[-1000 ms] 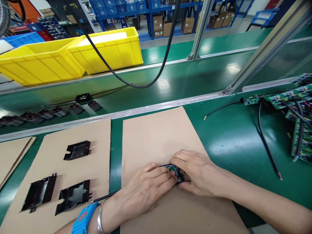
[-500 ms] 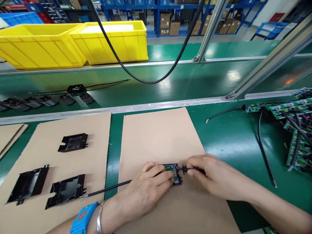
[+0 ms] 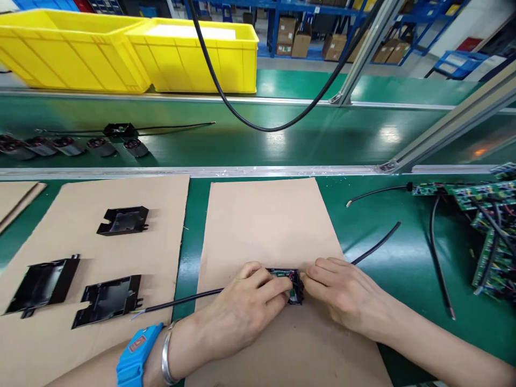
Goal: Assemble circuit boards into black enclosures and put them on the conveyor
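A black housing (image 3: 299,294) with a green circuit board (image 3: 284,273) inside lies on the middle cardboard sheet (image 3: 266,215). My left hand (image 3: 250,306) is closed over its left part, fingers on the board and housing. At the housing's right end, my right hand (image 3: 342,293) pinches the black cable where it enters, and the fingertips hide the grip. Part of this cable (image 3: 377,244) sticks out behind my right hand, its end raised to the right. Another black cable (image 3: 181,302) runs leftward from under my left hand to bare wire ends.
Three black housings (image 3: 123,221) lie on the left cardboard (image 3: 161,199). Circuit boards with cables (image 3: 489,193) are piled at the right. Behind are a metal rail (image 3: 250,171), cylindrical parts (image 3: 100,147), yellow bins (image 3: 205,64) and a hanging black cable (image 3: 258,128).
My right hand has moved in against the housing's right end, and the cable fitting there is now hidden. The cable's free part now shows beyond the hand. The view has shifted slightly.
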`<control>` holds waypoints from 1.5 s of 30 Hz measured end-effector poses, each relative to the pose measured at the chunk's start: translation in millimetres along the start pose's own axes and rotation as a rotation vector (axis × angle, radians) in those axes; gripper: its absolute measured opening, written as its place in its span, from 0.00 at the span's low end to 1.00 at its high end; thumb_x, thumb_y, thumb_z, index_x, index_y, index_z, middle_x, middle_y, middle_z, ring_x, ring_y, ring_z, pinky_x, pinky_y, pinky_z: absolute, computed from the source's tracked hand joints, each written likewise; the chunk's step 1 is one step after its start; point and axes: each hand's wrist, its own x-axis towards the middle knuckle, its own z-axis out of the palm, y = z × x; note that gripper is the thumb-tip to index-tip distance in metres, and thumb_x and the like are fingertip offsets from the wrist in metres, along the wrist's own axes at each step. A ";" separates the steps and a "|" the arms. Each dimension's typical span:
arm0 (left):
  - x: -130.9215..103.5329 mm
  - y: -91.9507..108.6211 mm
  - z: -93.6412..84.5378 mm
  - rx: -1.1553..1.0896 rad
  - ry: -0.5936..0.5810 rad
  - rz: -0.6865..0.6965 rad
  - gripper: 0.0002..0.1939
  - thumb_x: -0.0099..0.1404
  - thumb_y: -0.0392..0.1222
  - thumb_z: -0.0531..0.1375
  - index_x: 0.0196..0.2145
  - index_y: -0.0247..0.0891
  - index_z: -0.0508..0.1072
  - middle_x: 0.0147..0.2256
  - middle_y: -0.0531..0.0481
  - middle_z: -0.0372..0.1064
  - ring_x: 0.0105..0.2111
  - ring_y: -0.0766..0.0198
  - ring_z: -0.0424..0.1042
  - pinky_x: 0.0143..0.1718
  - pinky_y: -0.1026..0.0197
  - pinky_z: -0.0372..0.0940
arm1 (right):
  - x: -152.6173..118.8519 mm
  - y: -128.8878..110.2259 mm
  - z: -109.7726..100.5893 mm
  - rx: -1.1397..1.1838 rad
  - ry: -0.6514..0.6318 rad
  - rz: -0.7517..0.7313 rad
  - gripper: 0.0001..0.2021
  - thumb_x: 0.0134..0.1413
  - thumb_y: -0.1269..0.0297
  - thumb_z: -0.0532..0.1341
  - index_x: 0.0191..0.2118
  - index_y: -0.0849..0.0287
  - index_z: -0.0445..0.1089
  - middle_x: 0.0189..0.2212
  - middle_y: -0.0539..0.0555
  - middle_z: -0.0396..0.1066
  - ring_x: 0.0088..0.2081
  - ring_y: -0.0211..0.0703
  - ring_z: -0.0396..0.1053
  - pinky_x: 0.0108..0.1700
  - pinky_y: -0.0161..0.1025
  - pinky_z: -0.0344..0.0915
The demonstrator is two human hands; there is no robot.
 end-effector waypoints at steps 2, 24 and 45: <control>0.2 0.3 -1.1 0.036 0.015 0.021 0.14 0.71 0.29 0.49 0.48 0.36 0.71 0.54 0.47 0.66 0.38 0.62 0.65 0.47 0.52 0.59 | -0.1 0.2 1.7 -0.018 -0.019 0.005 0.17 0.59 0.82 0.45 0.37 0.61 0.69 0.34 0.55 0.68 0.34 0.44 0.59 0.33 0.42 0.54; -2.5 5.2 1.3 0.052 -0.036 -0.011 0.21 0.68 0.27 0.49 0.57 0.32 0.64 0.54 0.42 0.65 0.48 0.56 0.65 0.53 0.52 0.63 | -11.4 -0.5 27.0 -0.247 0.219 -0.050 0.14 0.64 0.75 0.47 0.43 0.65 0.70 0.33 0.57 0.69 0.33 0.45 0.61 0.34 0.42 0.56; 6.4 8.4 -5.8 0.005 -0.066 0.027 0.21 0.62 0.32 0.53 0.54 0.31 0.67 0.58 0.42 0.64 0.54 0.54 0.64 0.54 0.52 0.58 | -14.6 -1.3 39.0 -0.228 0.306 -0.018 0.14 0.62 0.76 0.49 0.43 0.64 0.71 0.35 0.58 0.70 0.36 0.47 0.61 0.35 0.45 0.54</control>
